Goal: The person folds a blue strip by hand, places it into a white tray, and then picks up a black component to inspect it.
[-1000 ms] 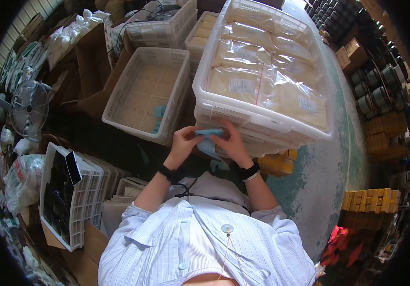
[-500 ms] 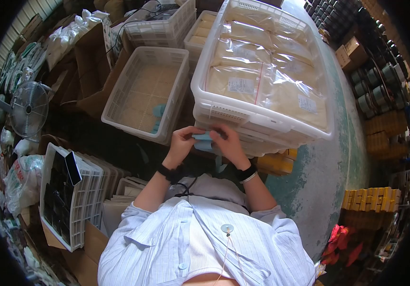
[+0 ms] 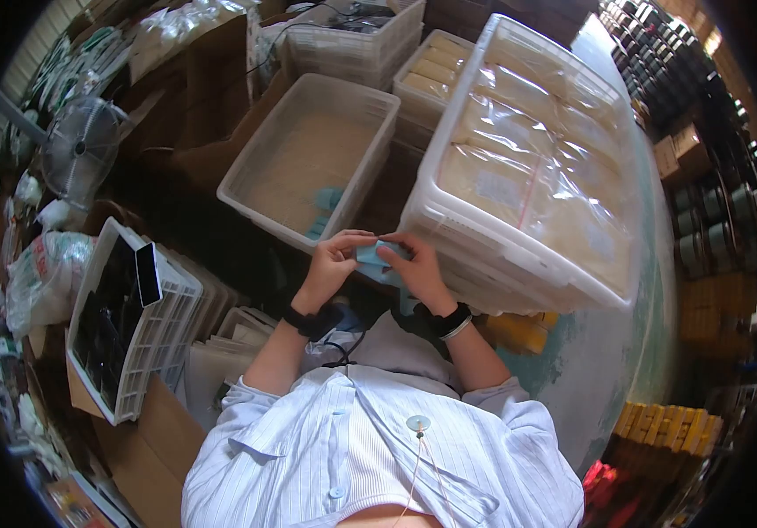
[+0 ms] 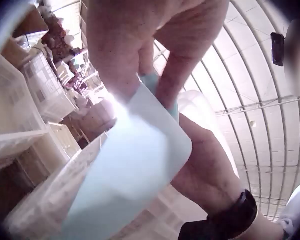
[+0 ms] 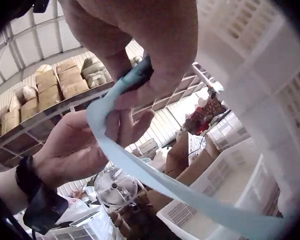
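Scuffed green-grey workroom floor (image 3: 576,378) behind; blue strip (image 3: 368,253) held between two hands, just off near left corner of crate (image 3: 502,257), tail hanging loose. Left hand (image 3: 330,267) pinches strip; right hand (image 3: 421,271) pinches it opposite. Blue rolls (image 3: 327,199) lie in bin (image 3: 260,215), along right edge toward near corner. Bagged packets (image 3: 488,180) fill crate. Fan (image 3: 82,151) left of bin.

The strip (image 4: 127,160) looks like smooth, flexible sheet with a soft satin sheen. The rolls (image 3: 327,199), at the tub's (image 3: 260,217) near right corner, look similarly smooth; the tub itself is cloudy, semi-matt plastic. Glossy, wrinkled clear film wraps the bags (image 3: 579,246) within the crate's (image 3: 493,251) hard plastic edges. The carton (image 3: 216,88) is matt cardboard, the shirt (image 3: 299,449) soft, creased cloth.
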`<action>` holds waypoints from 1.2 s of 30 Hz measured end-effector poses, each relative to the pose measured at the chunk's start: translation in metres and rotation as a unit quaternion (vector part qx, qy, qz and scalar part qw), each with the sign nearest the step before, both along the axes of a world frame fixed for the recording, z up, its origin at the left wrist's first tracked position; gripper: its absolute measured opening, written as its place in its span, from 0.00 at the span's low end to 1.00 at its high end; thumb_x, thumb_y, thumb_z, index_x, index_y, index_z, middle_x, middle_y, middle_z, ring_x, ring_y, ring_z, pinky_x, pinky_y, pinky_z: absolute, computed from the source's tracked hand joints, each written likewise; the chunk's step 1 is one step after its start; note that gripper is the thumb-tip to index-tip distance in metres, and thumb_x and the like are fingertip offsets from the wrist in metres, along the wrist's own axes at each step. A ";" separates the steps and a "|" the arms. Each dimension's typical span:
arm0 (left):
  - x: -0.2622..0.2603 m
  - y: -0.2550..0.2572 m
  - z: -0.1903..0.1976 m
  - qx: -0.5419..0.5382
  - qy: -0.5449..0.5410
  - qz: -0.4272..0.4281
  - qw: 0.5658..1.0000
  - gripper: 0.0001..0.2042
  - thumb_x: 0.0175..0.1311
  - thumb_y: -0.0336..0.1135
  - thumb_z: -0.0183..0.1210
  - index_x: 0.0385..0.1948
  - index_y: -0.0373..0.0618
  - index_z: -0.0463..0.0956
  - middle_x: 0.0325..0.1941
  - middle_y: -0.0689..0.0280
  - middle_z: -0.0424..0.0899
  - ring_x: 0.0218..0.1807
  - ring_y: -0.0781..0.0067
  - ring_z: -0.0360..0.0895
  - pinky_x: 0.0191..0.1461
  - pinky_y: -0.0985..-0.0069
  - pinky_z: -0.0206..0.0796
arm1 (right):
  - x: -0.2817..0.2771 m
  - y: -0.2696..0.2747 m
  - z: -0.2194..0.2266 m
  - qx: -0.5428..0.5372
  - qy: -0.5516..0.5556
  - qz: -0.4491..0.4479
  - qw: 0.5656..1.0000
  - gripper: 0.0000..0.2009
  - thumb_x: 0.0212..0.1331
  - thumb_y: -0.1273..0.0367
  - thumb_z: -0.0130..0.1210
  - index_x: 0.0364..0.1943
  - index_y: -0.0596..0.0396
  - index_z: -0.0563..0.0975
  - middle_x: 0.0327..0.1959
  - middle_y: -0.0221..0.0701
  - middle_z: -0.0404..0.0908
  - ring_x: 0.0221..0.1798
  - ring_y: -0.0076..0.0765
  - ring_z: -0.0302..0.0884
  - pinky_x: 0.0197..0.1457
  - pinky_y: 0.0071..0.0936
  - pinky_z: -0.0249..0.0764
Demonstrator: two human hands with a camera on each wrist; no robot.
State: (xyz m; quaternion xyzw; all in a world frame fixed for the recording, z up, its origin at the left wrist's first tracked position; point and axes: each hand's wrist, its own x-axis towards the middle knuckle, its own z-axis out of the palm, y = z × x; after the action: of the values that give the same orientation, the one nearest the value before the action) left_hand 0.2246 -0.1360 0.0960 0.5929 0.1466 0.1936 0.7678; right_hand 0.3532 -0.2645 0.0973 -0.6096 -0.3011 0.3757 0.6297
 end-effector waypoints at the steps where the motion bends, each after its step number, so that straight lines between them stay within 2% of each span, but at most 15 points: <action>1: -0.004 0.003 0.007 -0.035 0.004 0.002 0.999 0.16 0.55 0.20 0.58 0.48 0.36 0.75 0.46 0.62 0.80 0.46 0.77 0.77 0.53 0.78 0.69 | -0.001 0.009 -0.004 0.018 -0.097 -0.016 0.995 0.12 0.56 0.71 0.60 0.45 0.57 0.76 0.35 0.31 0.78 0.40 0.24 0.75 0.40 0.21 0.72; 5: -0.017 0.024 0.009 -0.036 0.032 0.034 0.998 0.17 0.54 0.20 0.59 0.48 0.36 0.76 0.45 0.61 0.81 0.46 0.77 0.77 0.52 0.79 0.69 | -0.001 0.044 -0.005 0.115 -0.346 -0.043 0.930 0.13 0.57 0.69 0.59 0.45 0.59 0.75 0.32 0.32 0.77 0.34 0.22 0.76 0.34 0.21 0.72; 8: -0.017 0.052 -0.009 0.021 0.029 0.083 0.996 0.19 0.53 0.20 0.60 0.50 0.37 0.75 0.45 0.62 0.81 0.45 0.78 0.77 0.52 0.80 0.70 | -0.007 0.062 0.006 0.029 -0.039 -0.007 0.999 0.12 0.57 0.69 0.60 0.43 0.59 0.76 0.30 0.30 0.76 0.29 0.19 0.74 0.30 0.20 0.71; 11: -0.016 0.075 -0.001 0.029 -0.005 0.055 0.998 0.19 0.54 0.21 0.60 0.51 0.38 0.75 0.44 0.62 0.81 0.45 0.79 0.77 0.50 0.81 0.70 | -0.002 0.079 0.018 0.011 0.000 0.062 0.998 0.11 0.57 0.69 0.60 0.43 0.59 0.76 0.28 0.28 0.75 0.29 0.18 0.73 0.30 0.19 0.70; 13: -0.018 0.086 0.018 0.008 0.027 0.007 1.000 0.20 0.54 0.21 0.60 0.51 0.37 0.74 0.44 0.62 0.81 0.45 0.79 0.76 0.50 0.81 0.70 | 0.003 0.091 0.017 0.012 -0.075 0.047 0.996 0.11 0.56 0.73 0.59 0.44 0.58 0.76 0.35 0.29 0.76 0.34 0.20 0.74 0.34 0.19 0.71; 16: -0.009 0.099 0.025 -0.028 0.000 0.004 1.000 0.21 0.54 0.21 0.60 0.53 0.39 0.73 0.44 0.63 0.81 0.45 0.79 0.76 0.49 0.81 0.70 | 0.007 0.106 0.023 0.010 -0.184 0.011 0.983 0.17 0.55 0.79 0.57 0.50 0.57 0.74 0.45 0.30 0.76 0.41 0.20 0.74 0.40 0.17 0.72; 19: 0.003 0.115 0.022 0.021 -0.014 0.070 0.997 0.22 0.55 0.21 0.59 0.54 0.40 0.72 0.44 0.63 0.80 0.46 0.79 0.76 0.50 0.80 0.70 | 0.007 0.123 0.020 0.127 -0.038 0.006 0.991 0.20 0.60 0.77 0.52 0.58 0.58 0.69 0.53 0.34 0.74 0.52 0.24 0.71 0.52 0.20 0.70; 22: 0.011 0.129 0.011 0.058 0.015 0.018 0.998 0.20 0.56 0.21 0.58 0.53 0.41 0.72 0.43 0.64 0.80 0.44 0.80 0.76 0.48 0.80 0.70 | 0.004 0.143 0.002 0.134 -0.024 -0.061 0.989 0.20 0.64 0.75 0.49 0.60 0.64 0.65 0.53 0.37 0.75 0.56 0.28 0.70 0.59 0.24 0.66; 25: 0.018 0.138 0.006 0.148 0.035 0.014 0.988 0.19 0.58 0.23 0.57 0.53 0.42 0.72 0.41 0.66 0.79 0.41 0.81 0.75 0.45 0.83 0.69 | -0.002 0.153 0.008 0.081 -0.087 -0.061 0.991 0.23 0.66 0.70 0.49 0.62 0.64 0.62 0.55 0.38 0.75 0.56 0.27 0.70 0.60 0.24 0.65; 26: 0.017 0.142 0.006 0.130 0.025 -0.001 0.991 0.19 0.58 0.23 0.57 0.53 0.42 0.73 0.41 0.67 0.80 0.40 0.81 0.75 0.44 0.83 0.68 | -0.002 0.155 0.016 0.060 -0.019 -0.075 0.995 0.19 0.64 0.70 0.51 0.57 0.64 0.69 0.47 0.35 0.78 0.50 0.24 0.72 0.55 0.21 0.67; 29: 0.015 0.154 0.014 0.039 0.010 -0.049 0.998 0.17 0.59 0.25 0.57 0.52 0.42 0.73 0.40 0.68 0.80 0.39 0.82 0.75 0.43 0.84 0.67 | 0.017 0.152 0.009 -0.125 -0.117 0.064 0.983 0.13 0.64 0.70 0.51 0.50 0.61 0.74 0.45 0.31 0.77 0.48 0.20 0.72 0.49 0.16 0.69; 30: 0.014 0.157 0.018 -0.015 0.016 -0.066 0.998 0.17 0.59 0.25 0.57 0.52 0.42 0.73 0.40 0.68 0.80 0.39 0.82 0.75 0.43 0.84 0.68 | 0.012 0.152 0.014 -0.044 -0.122 0.027 0.991 0.08 0.62 0.72 0.53 0.42 0.61 0.77 0.40 0.28 0.76 0.43 0.17 0.73 0.43 0.15 0.71; 31: 0.013 0.161 0.019 -0.069 0.022 -0.082 0.994 0.17 0.60 0.25 0.57 0.52 0.42 0.73 0.40 0.68 0.80 0.39 0.82 0.75 0.43 0.84 0.68 | 0.012 0.155 0.016 0.010 -0.137 0.028 0.990 0.08 0.61 0.73 0.53 0.43 0.60 0.76 0.41 0.27 0.76 0.42 0.17 0.73 0.43 0.15 0.71; 33: 0.014 0.168 0.014 0.003 -0.001 -0.061 0.998 0.16 0.60 0.24 0.57 0.50 0.41 0.74 0.41 0.68 0.80 0.42 0.82 0.75 0.45 0.83 0.69 | 0.010 0.157 0.019 0.117 -0.164 0.028 0.979 0.10 0.59 0.75 0.54 0.44 0.60 0.76 0.41 0.26 0.76 0.41 0.18 0.74 0.43 0.16 0.72; 36: 0.017 0.174 0.013 0.072 -0.016 -0.025 0.997 0.14 0.59 0.23 0.58 0.48 0.40 0.76 0.42 0.67 0.81 0.44 0.81 0.76 0.47 0.82 0.70 | 0.004 0.158 0.032 0.017 0.094 0.028 0.995 0.14 0.55 0.78 0.56 0.47 0.58 0.75 0.40 0.27 0.75 0.39 0.19 0.73 0.41 0.18 0.71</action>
State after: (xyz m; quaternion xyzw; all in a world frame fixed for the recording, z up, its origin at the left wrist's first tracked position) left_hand 0.2418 0.0385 0.1092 0.6468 0.1054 0.1934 0.7301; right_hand 0.3576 -0.1062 0.1297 -0.5525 -0.2635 0.4436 0.6546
